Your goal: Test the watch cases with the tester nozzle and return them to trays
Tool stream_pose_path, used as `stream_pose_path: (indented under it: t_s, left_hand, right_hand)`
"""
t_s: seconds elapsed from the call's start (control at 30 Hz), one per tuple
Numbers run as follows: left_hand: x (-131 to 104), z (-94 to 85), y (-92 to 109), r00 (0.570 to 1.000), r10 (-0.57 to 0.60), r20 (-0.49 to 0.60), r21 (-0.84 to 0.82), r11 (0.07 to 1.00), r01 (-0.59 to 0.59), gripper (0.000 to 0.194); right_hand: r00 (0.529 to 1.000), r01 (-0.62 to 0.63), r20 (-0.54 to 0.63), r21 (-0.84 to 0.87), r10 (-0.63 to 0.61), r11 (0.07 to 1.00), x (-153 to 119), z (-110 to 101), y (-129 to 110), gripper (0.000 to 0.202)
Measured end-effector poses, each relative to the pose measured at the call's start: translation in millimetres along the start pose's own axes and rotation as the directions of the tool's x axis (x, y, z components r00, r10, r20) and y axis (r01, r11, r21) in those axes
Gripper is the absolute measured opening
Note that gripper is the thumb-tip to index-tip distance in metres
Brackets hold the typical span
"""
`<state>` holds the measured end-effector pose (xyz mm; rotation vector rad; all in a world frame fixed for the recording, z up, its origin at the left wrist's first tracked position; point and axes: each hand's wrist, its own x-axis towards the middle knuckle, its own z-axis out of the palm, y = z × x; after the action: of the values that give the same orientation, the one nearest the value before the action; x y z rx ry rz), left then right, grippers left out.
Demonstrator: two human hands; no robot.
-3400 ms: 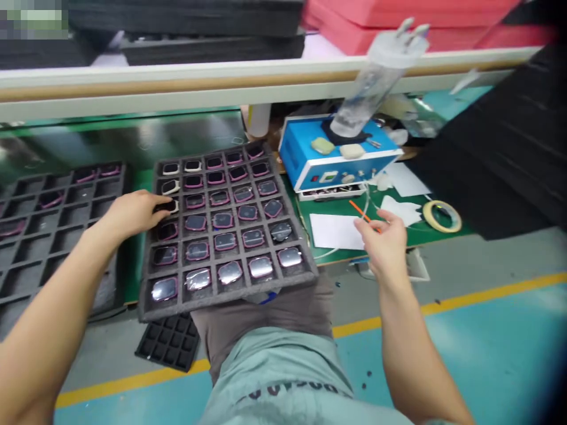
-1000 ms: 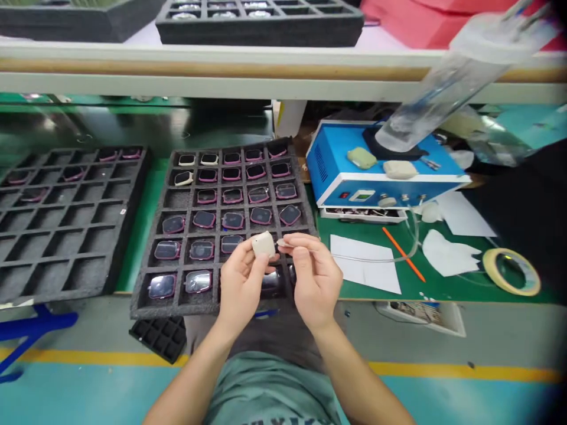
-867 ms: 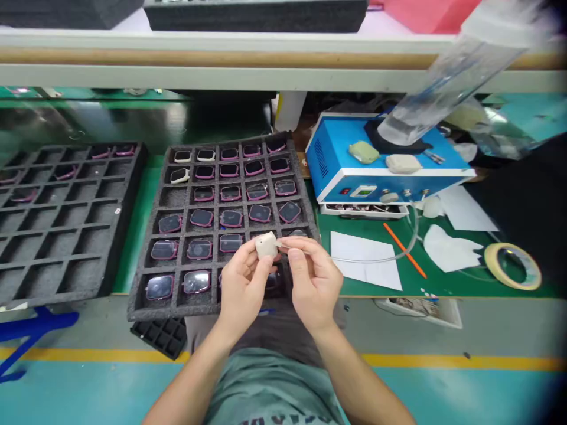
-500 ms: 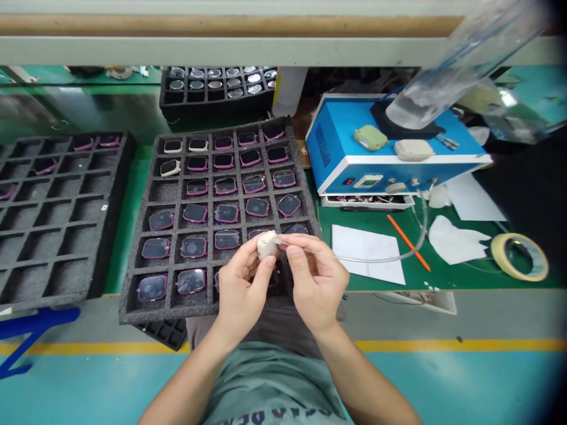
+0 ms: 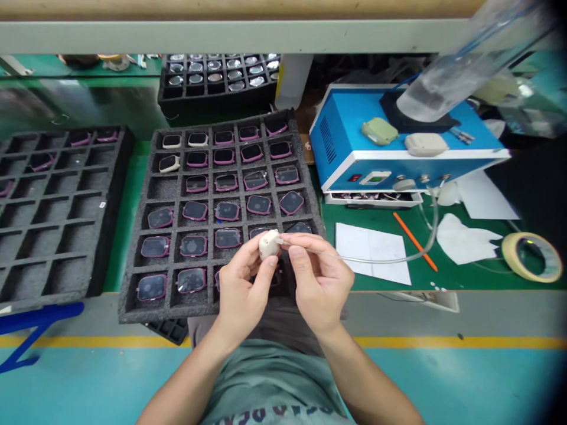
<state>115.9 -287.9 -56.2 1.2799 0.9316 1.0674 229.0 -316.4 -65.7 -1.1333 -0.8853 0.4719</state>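
My left hand (image 5: 245, 289) is closed round a small cream-coloured watch case (image 5: 268, 245), holding it edge-up above the near right part of the foam tray. Between thumb and fingers, my right hand (image 5: 319, 280) pinches the end of a clear thin tube (image 5: 376, 260). The tube's tip meets the right edge of the case; exactly how it sits there is too small to tell. Its other end runs to the front of a blue machine (image 5: 354, 124). Below both hands, the dark foam tray (image 5: 133, 260) holds smartwatches, mostly with purple frames and a few cream ones.
On the machine lie a green case (image 5: 380, 131) and a cream case (image 5: 426, 144). White paper (image 5: 372, 252), an orange stick (image 5: 415, 241) and a tape roll (image 5: 531, 257) rest on the green bench. Another foam tray (image 5: 95, 283) stands left; a shelf edge (image 5: 221, 36) crosses overhead.
The view has shifted slightly, moving the machine and bench items a little right and up in the picture. Both hands keep the same hold, with the tube tip still at the watch case.
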Motion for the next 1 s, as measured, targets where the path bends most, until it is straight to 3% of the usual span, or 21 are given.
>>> stream_pose_path:
  t_s: [1.0]
  left_hand:
    - [2.7, -1.0, -0.5, 0.998, 0.047, -0.037, 0.09, 0.995, -0.043, 0.035]
  right_hand:
    - [1.0, 0.007, -0.013, 0.03, -0.006, 1.0, 6.2, 4.6, -3.4, 0.016]
